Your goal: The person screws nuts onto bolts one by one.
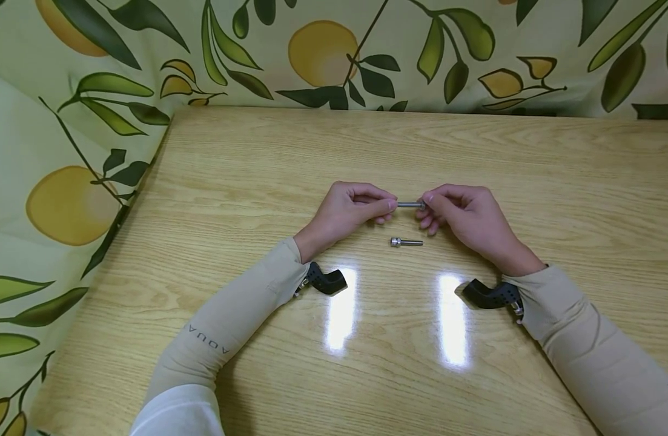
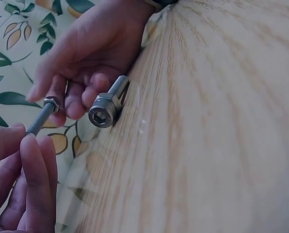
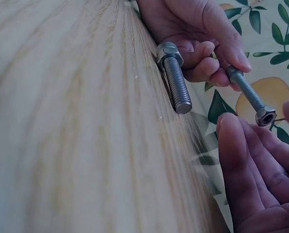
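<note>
the left hand (image 1: 341, 209) pinches a thin metal bolt (image 1: 409, 204) by its head end, with the thumb and fingertips pressed close together. the bolt is gray and round like a little stick, with tiny ridges going around it. it sits in the air over the table (image 1: 312, 157), between the two hands. a small six-sided nut (image 3: 265, 116) is on the far end of the bolt, with a round hole in it. the right hand (image 1: 472, 221) has its thumb and fingers a bit apart, with the nut between them. i cannot tell if they touch it.

a fatter bolt (image 1: 410, 243) lies on the table just beside the hands, on the side near the person. its head is round, with a six-sided hole sunk in it, and a shiny nut (image 2: 111, 100) sits around it by the head. the table is smooth yellow wood with wavy lines and two bright shiny spots. behind it hangs a soft cloth (image 1: 224, 24) with orange fruit and green leaves on it.
</note>
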Demonstrator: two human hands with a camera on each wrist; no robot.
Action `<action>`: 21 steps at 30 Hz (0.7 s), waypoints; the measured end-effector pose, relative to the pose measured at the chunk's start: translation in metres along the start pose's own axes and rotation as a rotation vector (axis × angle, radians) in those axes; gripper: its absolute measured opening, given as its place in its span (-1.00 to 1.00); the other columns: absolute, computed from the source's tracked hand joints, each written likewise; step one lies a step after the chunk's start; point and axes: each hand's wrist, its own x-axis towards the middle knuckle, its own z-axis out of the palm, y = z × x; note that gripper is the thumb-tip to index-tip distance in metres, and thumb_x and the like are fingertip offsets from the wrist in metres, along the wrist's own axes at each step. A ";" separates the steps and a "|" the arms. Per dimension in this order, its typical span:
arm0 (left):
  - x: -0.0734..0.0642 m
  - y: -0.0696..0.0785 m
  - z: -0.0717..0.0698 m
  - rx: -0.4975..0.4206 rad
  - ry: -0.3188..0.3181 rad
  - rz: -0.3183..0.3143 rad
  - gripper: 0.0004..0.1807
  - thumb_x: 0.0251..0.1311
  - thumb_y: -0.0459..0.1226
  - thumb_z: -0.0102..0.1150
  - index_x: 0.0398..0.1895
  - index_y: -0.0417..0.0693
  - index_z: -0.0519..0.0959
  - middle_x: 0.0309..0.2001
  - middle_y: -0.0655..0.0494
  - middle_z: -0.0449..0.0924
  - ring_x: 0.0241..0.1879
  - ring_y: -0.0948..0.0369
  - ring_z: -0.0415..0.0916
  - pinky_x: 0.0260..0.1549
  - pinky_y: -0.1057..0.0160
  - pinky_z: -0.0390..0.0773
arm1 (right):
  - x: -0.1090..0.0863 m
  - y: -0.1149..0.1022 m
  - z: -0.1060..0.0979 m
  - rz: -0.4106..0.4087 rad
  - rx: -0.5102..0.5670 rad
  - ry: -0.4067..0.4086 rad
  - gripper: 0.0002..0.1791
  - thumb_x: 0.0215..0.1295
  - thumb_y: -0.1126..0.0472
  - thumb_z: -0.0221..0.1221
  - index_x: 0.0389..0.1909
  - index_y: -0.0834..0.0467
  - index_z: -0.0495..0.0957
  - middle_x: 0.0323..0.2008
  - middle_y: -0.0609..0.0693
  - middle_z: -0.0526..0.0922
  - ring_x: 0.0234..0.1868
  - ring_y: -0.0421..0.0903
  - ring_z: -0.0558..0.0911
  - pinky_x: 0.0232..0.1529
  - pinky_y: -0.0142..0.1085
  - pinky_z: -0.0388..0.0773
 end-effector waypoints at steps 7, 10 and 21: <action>-0.001 0.000 0.000 -0.010 -0.007 0.004 -0.80 0.18 -0.21 0.32 -0.19 -0.13 0.71 -0.22 -0.14 0.76 -0.31 0.14 0.74 -0.26 0.23 0.76 | -0.003 -0.003 -0.001 0.014 -0.032 0.020 -0.76 0.34 0.15 0.21 -0.06 0.17 0.57 -0.30 0.01 0.73 -0.30 -0.18 0.72 -0.29 -0.45 0.67; -0.001 0.001 0.000 -0.015 -0.006 0.006 -0.79 0.19 -0.23 0.32 -0.18 -0.15 0.70 -0.22 -0.16 0.75 -0.33 0.17 0.73 -0.28 0.24 0.76 | -0.003 -0.004 -0.001 0.026 -0.047 0.018 -0.82 0.32 0.15 0.23 -0.14 0.14 0.60 -0.35 -0.02 0.75 -0.32 -0.19 0.74 -0.29 -0.46 0.67; -0.003 0.003 0.002 -0.036 0.004 0.024 -0.78 0.19 -0.21 0.32 -0.17 -0.15 0.70 -0.21 -0.20 0.75 -0.31 0.15 0.74 -0.24 0.23 0.76 | -0.001 -0.001 -0.001 -0.010 0.029 0.014 -0.66 0.40 0.07 0.14 -0.22 0.30 0.65 -0.42 0.00 0.77 -0.45 -0.14 0.74 -0.46 -0.27 0.71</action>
